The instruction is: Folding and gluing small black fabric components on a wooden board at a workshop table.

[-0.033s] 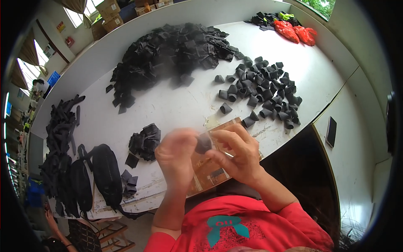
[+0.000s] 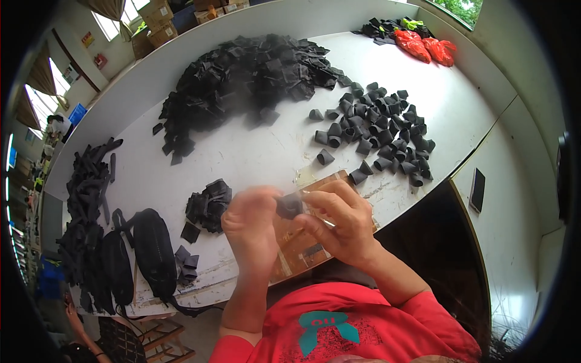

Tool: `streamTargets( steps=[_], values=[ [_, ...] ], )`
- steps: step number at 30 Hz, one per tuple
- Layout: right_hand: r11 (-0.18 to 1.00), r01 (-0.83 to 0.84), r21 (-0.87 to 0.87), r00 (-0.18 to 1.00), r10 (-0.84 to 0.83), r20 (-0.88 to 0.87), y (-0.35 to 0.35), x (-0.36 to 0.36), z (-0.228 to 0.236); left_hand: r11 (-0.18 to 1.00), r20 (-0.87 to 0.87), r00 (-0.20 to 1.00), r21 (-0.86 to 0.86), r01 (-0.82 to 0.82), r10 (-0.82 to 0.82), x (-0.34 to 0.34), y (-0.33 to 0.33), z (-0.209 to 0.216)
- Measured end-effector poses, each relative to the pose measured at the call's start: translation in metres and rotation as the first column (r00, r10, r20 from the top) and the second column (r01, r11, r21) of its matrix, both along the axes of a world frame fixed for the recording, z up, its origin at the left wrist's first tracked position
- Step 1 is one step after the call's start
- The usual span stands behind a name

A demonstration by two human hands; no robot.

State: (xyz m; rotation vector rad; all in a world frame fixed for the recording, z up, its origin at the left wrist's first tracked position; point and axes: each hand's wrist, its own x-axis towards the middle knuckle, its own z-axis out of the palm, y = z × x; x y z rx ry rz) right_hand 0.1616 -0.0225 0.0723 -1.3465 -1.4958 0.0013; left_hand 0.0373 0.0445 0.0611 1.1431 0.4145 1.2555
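Note:
Between my two hands is a small dark grey, curved piece of fabric-like material [image 2: 289, 206], held over a brown taped board [image 2: 296, 251] at the table's near edge. My left hand [image 2: 251, 221] is curled, its fingertips at the piece's left side; it is slightly blurred. My right hand [image 2: 340, 221] has thumb and forefinger closing on the right side. A thin shiny thing shows inside my right hand, too small to name. Several similar curled pieces [image 2: 387, 130] lie beyond my right hand. A small stack of flat black pieces [image 2: 209, 206] sits left of my left hand.
A large heap of flat black pieces [image 2: 242, 72] covers the table's far middle. On the left lie dark strips [image 2: 88, 187] and a black pouch [image 2: 154, 248]. Red plastic bags [image 2: 423, 47] rest at the far right. A phone [image 2: 477, 189] lies on the right-hand surface.
The dark piece has shifted slightly left between my hands, with my left hand moving a little the same way. My right hand stays nearly in place.

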Motion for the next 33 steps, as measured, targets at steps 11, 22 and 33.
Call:
streamTargets(
  steps=[11, 22, 33],
  values=[
    [0.996, 0.03, 0.088, 0.978, -0.047, 0.202, 0.01, -0.001, -0.001, 0.98, 0.158, 0.984, -0.196, -0.045, 0.077, -0.004, -0.004, -0.009],
    [0.998, -0.056, 0.017, 0.997, 0.056, 0.048, 0.006, 0.0, -0.002, 0.988, 0.098, 0.994, -0.153, -0.029, 0.044, -0.005, -0.007, -0.015],
    [0.991, -0.107, 0.085, 0.994, 0.105, 0.026, 0.008, 0.001, -0.02, 0.996, -0.019, 0.998, -0.052, -0.068, 0.068, -0.012, -0.01, -0.024]
  ],
)
